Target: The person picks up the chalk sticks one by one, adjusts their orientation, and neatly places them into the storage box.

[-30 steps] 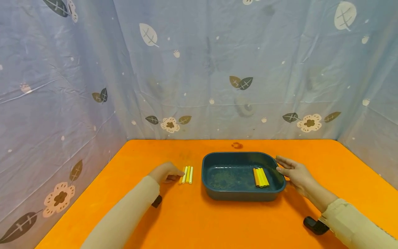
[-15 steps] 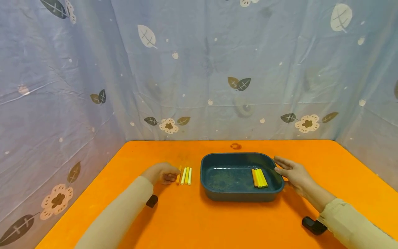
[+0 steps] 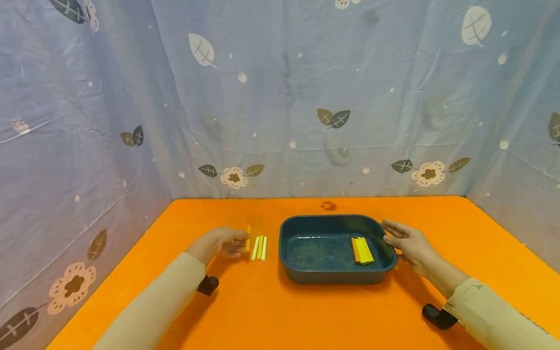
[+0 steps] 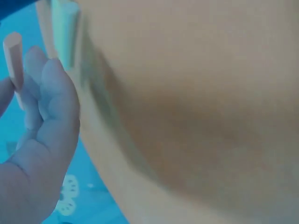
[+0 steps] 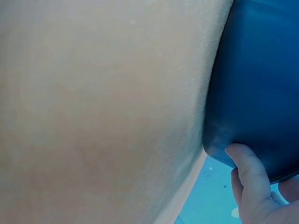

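Note:
My left hand (image 3: 225, 244) pinches an orange chalk stick (image 3: 248, 238) between thumb and fingers, upright; in the left wrist view the chalk (image 4: 14, 58) rises from the fingertips. Right beside it, three chalk sticks (image 3: 259, 248), two pale and one yellow, lie side by side on the table. A dark blue-grey rectangular dish (image 3: 332, 277) stands right of them. Inside it, at the right end, several yellow and orange chalk sticks (image 3: 362, 251) lie in a row. My right hand (image 3: 413, 247) rests against the dish's right end, fingers extended; the right wrist view shows fingertips on the dish's outer wall (image 5: 252, 93).
The orange table (image 3: 306, 316) has a dark ring-like stain (image 3: 328, 206) near its back edge. A blue-grey curtain (image 3: 262, 97) with leaf and flower prints encloses the back and sides. Black wrist devices (image 3: 439, 317) hang beneath both sleeves.
My left hand has drawn the orange chalk stick leftward from the row and lifted it. The right hand stays at the dish. The view has shifted slightly.

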A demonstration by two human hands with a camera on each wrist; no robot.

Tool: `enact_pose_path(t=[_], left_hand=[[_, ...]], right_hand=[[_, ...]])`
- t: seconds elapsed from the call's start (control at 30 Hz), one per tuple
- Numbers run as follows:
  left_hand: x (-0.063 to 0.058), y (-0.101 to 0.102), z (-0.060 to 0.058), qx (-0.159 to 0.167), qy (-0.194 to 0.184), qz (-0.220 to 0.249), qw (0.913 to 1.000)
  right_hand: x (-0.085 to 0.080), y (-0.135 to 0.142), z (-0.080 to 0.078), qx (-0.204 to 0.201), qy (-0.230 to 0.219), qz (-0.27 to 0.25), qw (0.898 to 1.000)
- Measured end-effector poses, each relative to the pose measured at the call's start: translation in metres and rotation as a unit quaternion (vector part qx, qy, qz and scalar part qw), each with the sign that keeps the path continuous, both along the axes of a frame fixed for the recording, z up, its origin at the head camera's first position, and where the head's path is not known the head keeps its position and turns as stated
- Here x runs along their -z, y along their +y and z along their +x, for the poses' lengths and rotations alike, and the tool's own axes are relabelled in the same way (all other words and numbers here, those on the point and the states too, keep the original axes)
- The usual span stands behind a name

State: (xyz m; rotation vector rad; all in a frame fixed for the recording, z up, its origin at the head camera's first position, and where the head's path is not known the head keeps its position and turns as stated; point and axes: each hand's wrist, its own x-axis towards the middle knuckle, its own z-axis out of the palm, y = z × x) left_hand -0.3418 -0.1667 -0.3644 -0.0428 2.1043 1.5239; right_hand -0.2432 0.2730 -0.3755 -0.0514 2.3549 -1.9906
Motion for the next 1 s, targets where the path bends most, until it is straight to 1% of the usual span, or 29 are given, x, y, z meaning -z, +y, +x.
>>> enact_pose_path(t=[0.1, 0.13, 0.17, 0.3, 0.33, 0.47, 0.67, 0.73, 0.83, 0.97, 1.0], left_hand=[[-0.008, 0.004, 0.006, 0.014, 0.007, 0.009, 0.9998], [-0.012, 0.007, 0.008, 0.012, 0.008, 0.012, 0.9998], [-0.017, 0.012, 0.013, 0.003, 0.012, 0.005, 0.9999], [-0.029, 0.022, 0.017, -0.010, 0.009, 0.024, 0.9996], [-0.030, 0.024, 0.017, -0.015, 0.008, 0.032, 0.9994], [-0.035, 0.030, 0.016, -0.013, -0.001, 0.042, 0.9990], [-0.042, 0.039, 0.016, 0.008, -0.009, 0.053, 0.9985], [-0.045, 0.043, 0.017, 0.015, -0.006, 0.053, 0.9985], [-0.047, 0.046, 0.019, 0.028, -0.006, 0.040, 0.9988], [-0.052, 0.053, 0.021, 0.026, -0.012, 0.032, 0.9991], [-0.054, 0.055, 0.021, 0.020, -0.013, 0.033, 0.9992]], right_hand=[[0.000, 0.001, 0.001, 0.001, -0.002, 0.000, 1.000], [0.000, 0.001, 0.001, 0.001, -0.002, 0.000, 1.000], [0.001, 0.002, 0.001, 0.000, -0.002, 0.000, 1.000], [0.002, 0.002, 0.002, 0.001, 0.001, 0.002, 1.000], [0.002, 0.003, 0.002, 0.000, 0.002, 0.003, 1.000], [0.002, 0.003, 0.002, -0.001, 0.000, 0.002, 1.000], [0.001, 0.003, 0.001, -0.002, 0.001, -0.004, 1.000], [0.000, 0.002, 0.001, -0.003, 0.002, -0.005, 1.000], [0.000, 0.001, 0.001, -0.004, 0.002, -0.004, 1.000], [0.000, 0.000, 0.002, -0.005, 0.002, -0.001, 1.000], [0.000, 0.000, 0.002, -0.005, 0.003, 0.000, 1.000]])
